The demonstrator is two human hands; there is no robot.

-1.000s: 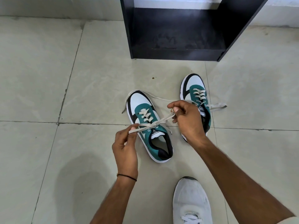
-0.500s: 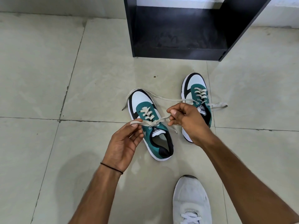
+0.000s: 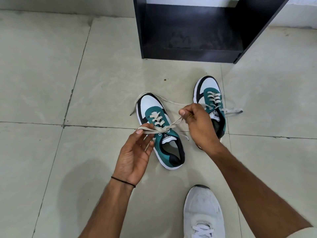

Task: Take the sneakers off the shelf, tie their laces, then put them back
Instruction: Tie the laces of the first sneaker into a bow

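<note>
Head view: two teal-and-white sneakers stand on the tiled floor [image 3: 51, 74] before a black shelf [image 3: 188, 28]. The near sneaker [image 3: 161, 133] lies between both hands, toe pointing away and slightly left, its long axis running heel-near to toe-far. The left hand [image 3: 135, 155] pinches a lace [image 3: 173, 125] loop between thumb and fingers [image 3: 139, 132]; the right hand [image 3: 199, 124] is closed on the lace's other strand. The far sneaker [image 3: 210, 98] sits partly behind the right hand, toe toward the shelf.
</note>
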